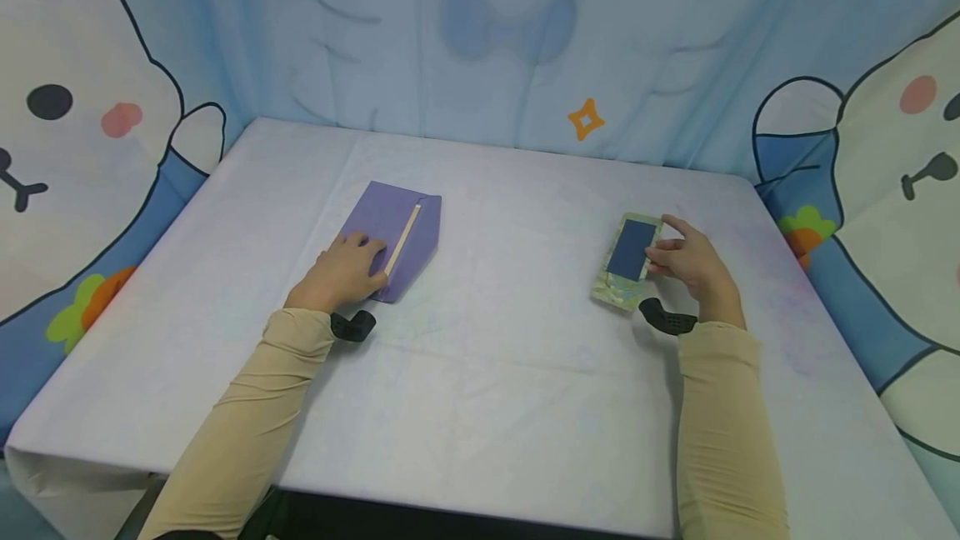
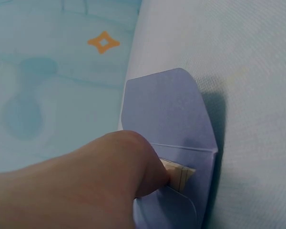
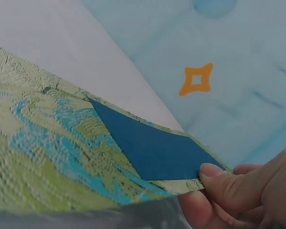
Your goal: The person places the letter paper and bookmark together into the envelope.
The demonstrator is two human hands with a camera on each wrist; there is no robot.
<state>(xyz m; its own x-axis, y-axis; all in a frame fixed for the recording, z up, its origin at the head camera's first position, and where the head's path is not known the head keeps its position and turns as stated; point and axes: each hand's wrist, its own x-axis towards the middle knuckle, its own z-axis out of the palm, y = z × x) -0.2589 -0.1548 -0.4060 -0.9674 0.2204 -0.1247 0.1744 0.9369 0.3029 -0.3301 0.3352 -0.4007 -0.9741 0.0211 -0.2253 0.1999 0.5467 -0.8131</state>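
A purple envelope (image 1: 375, 219) lies on the left half of the table, its flap opened out and a cream paper edge (image 2: 180, 175) showing at its mouth. My left hand (image 1: 341, 272) is over it; the thumb presses at the cream paper inside the mouth, and the fingers bend over the pocket. On the right, my right hand (image 1: 693, 261) pinches the edge of a flat green patterned card (image 3: 62, 143) with blue swirls and a dark blue panel (image 3: 152, 148). Its thumb is on top, with fingertips underneath. The card's near end slants down toward the table.
A white cloth covers the table (image 1: 487, 315). Behind it hangs a light blue curtain (image 1: 510, 48) with a heart and a star print, and cartoon animal prints flank both sides. Each wrist carries a black camera mount (image 1: 352, 326).
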